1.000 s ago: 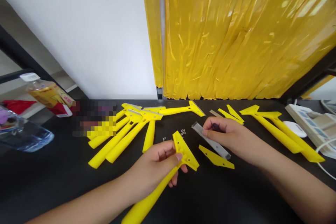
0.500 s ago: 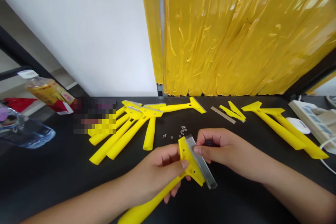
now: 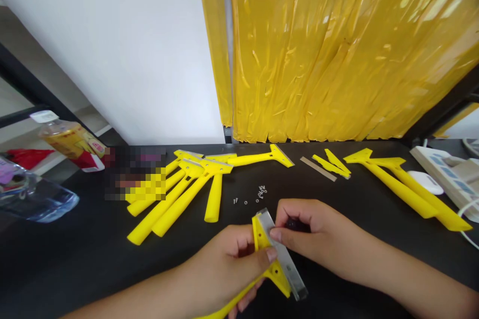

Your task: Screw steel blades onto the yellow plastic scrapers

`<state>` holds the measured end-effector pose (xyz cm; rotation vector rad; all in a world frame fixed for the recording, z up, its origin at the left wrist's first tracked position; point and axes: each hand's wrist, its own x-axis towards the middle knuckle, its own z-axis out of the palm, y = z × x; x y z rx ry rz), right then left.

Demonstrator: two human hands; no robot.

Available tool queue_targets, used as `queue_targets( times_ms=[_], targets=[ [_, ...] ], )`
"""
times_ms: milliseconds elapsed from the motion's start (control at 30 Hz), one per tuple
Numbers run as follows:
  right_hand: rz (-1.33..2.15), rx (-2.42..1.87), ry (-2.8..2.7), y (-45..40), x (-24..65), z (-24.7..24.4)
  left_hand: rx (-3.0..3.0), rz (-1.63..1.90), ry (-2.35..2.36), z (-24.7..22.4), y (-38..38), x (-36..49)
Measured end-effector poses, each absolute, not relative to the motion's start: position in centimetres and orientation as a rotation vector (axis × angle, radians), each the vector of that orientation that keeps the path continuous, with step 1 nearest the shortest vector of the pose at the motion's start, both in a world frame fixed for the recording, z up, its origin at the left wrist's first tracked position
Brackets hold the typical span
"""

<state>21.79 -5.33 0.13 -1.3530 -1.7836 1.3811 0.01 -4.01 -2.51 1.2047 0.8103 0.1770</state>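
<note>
My left hand (image 3: pixel 243 264) is closed round the neck of a yellow scraper (image 3: pixel 280 281), its thumb resting at the edge of a metal blade strip. The grey strip (image 3: pixel 290 271) lies along the scraper's wide head, with a clear cover at its lower end. My right hand (image 3: pixel 307 229) pinches the strip near its upper end between thumb and fingers. Something dark and round (image 3: pixel 297 225) shows within the curled right fingers. Small screws and nuts (image 3: pixel 261 193) are scattered on the black table (image 3: pixel 105 279) beyond the hands.
Several yellow scrapers (image 3: pixel 179 199) lie at left. A brown strip (image 3: pixel 318 168) and small yellow pieces (image 3: pixel 331 163) are at back right, beside more yellow handles (image 3: pixel 407 189). A power strip (image 3: pixel 445 174) stands far right, bottles (image 3: pixel 71 142) far left.
The scraper and both hands sit lower in view. The metal strip now overlaps the scraper head more, and my left thumb has shifted onto its edge.
</note>
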Motion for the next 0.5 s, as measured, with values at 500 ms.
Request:
queue_targets(
  times_ms=[500],
  targets=[
    [1.403,-1.316,-1.830,-5.60,21.92,-0.11,1.132,0.299,0.886,-2.77,-4.07,-0.05]
  ],
)
